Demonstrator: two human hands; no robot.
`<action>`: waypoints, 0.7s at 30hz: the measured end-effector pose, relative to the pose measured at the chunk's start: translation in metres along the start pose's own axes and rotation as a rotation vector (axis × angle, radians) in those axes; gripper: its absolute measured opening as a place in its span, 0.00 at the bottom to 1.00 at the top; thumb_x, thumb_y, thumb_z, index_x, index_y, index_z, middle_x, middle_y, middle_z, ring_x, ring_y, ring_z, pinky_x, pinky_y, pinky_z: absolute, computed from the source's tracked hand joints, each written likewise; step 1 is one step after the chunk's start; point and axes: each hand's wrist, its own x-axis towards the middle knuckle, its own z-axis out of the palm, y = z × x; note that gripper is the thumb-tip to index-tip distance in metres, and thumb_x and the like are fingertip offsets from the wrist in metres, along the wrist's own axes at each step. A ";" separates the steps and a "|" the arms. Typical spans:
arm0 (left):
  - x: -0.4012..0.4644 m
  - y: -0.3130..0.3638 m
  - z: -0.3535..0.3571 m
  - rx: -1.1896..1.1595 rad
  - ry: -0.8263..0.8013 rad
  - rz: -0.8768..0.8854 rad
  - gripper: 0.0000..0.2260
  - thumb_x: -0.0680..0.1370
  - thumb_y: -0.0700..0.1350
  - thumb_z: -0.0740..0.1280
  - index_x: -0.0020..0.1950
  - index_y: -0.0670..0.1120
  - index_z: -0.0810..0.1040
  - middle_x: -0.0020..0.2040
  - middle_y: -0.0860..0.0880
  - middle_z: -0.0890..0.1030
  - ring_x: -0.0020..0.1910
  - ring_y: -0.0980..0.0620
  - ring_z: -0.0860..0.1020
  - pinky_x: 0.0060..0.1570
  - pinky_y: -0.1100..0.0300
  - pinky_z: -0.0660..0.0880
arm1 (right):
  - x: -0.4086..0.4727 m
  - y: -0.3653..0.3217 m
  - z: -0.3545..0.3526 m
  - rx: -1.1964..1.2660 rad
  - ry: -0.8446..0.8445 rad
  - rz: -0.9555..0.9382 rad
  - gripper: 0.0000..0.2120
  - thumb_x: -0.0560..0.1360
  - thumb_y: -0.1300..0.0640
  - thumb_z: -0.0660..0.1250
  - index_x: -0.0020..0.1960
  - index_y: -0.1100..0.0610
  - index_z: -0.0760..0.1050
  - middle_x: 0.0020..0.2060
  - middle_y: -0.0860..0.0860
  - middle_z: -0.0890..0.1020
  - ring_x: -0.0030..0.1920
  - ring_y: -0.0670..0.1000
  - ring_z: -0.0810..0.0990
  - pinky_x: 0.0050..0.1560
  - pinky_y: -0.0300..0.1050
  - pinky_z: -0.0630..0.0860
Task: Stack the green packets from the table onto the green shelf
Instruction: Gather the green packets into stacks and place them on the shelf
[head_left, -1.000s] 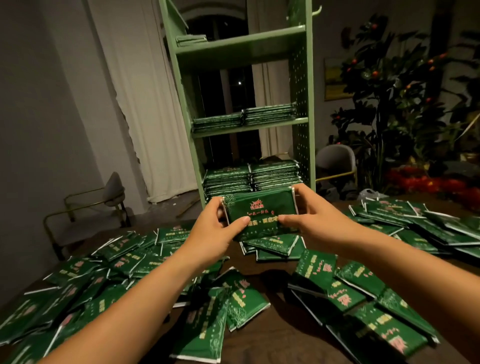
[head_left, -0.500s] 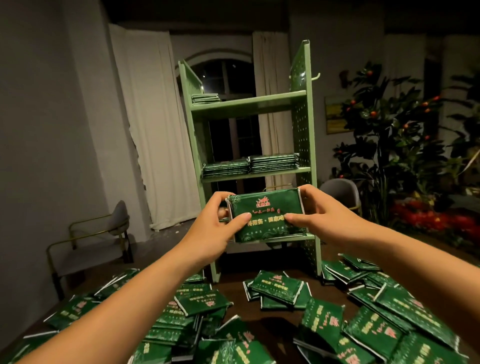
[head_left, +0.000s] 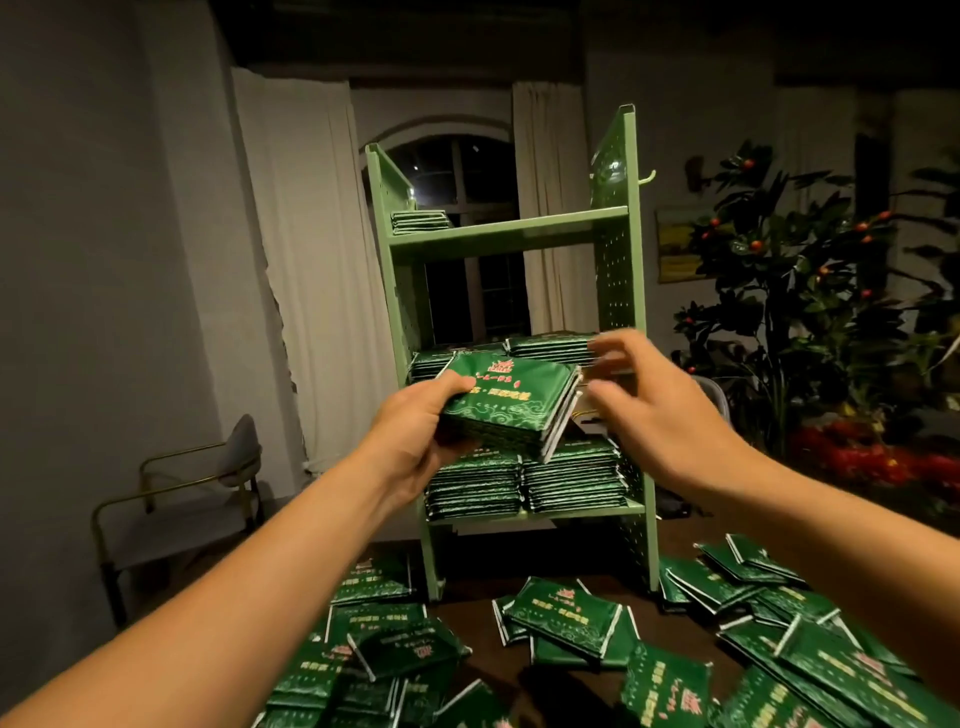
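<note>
My left hand (head_left: 415, 431) grips a small stack of green packets (head_left: 511, 402) by its left end, holding it tilted in front of the middle level of the green shelf (head_left: 618, 291). My right hand (head_left: 644, 410) hovers just right of the stack with fingers spread, blurred, and holds nothing. Packet piles lie on the middle level (head_left: 550, 345) and the lower level (head_left: 524, 483), and a thin pile sits on the top level (head_left: 418, 221). Loose green packets (head_left: 566, 613) are scattered over the dark table (head_left: 483, 587).
A chair (head_left: 176, 493) with a brass frame stands at the left by the wall. White curtains (head_left: 306, 270) hang behind the shelf. A leafy plant (head_left: 789, 280) with small orange fruit fills the right background, with red flowers below it.
The stack has risen and tilted toward the shelf's middle level. My right hand has let go of its right end and opened; my left hand still holds it.
</note>
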 end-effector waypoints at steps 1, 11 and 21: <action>0.002 0.003 -0.001 0.000 -0.019 -0.019 0.04 0.79 0.40 0.68 0.52 0.41 0.78 0.48 0.41 0.81 0.45 0.48 0.80 0.36 0.59 0.82 | 0.001 0.004 -0.004 -0.294 0.020 -0.270 0.22 0.77 0.58 0.67 0.70 0.53 0.68 0.62 0.50 0.75 0.60 0.48 0.76 0.65 0.48 0.72; 0.022 0.030 0.004 -0.006 -0.171 -0.123 0.08 0.79 0.42 0.67 0.55 0.40 0.78 0.48 0.41 0.84 0.47 0.46 0.82 0.45 0.56 0.83 | 0.028 0.007 0.008 -0.685 0.069 -0.957 0.22 0.72 0.62 0.71 0.65 0.62 0.76 0.59 0.56 0.81 0.57 0.56 0.80 0.51 0.48 0.82; 0.060 0.027 -0.044 1.830 0.017 0.993 0.09 0.79 0.46 0.62 0.56 0.43 0.74 0.55 0.45 0.77 0.58 0.45 0.72 0.58 0.50 0.72 | 0.088 -0.001 0.024 -0.682 0.274 -0.664 0.18 0.72 0.58 0.73 0.60 0.58 0.74 0.53 0.53 0.78 0.51 0.55 0.77 0.41 0.54 0.81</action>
